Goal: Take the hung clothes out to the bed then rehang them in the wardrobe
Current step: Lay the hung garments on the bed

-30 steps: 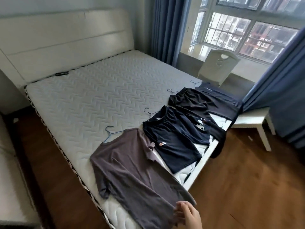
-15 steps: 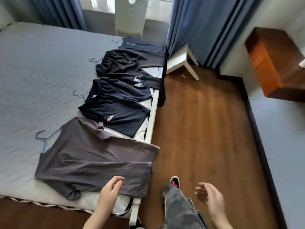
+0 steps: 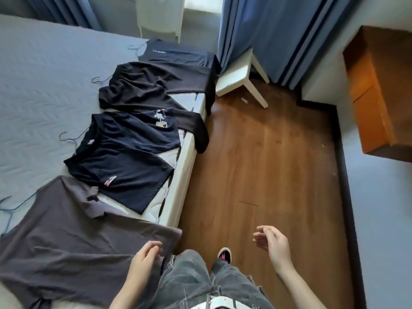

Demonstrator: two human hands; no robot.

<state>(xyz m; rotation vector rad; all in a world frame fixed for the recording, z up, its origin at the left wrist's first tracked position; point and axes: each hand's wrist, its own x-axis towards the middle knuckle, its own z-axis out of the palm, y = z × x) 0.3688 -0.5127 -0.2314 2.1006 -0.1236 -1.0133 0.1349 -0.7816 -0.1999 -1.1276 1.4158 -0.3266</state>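
Several shirts on thin wire hangers lie in a row along the edge of the bed [image 3: 40,81]. Nearest me is a grey-brown shirt [image 3: 73,246]; beyond it lie a navy shirt [image 3: 120,159], a black long-sleeved top [image 3: 147,88] with a sleeve drooping over the bed's side, and a dark shirt [image 3: 176,55] at the far end. My left hand [image 3: 145,262] hovers at the grey-brown shirt's hem, fingers loosely curled, holding nothing. My right hand [image 3: 273,245] is over the floor, fingers apart and empty.
A white stool [image 3: 240,79] stands by the bed's far corner under blue curtains [image 3: 276,34]. A white chair [image 3: 159,16] is at the window. An orange-brown cabinet [image 3: 379,90] is against the right wall. My legs and a shoe [image 3: 224,255] are on the wooden floor [image 3: 263,163].
My view has turned from the bed's head toward its side and the floor. Both hands have come into view; the left has moved a little right along the grey-brown shirt's hem.
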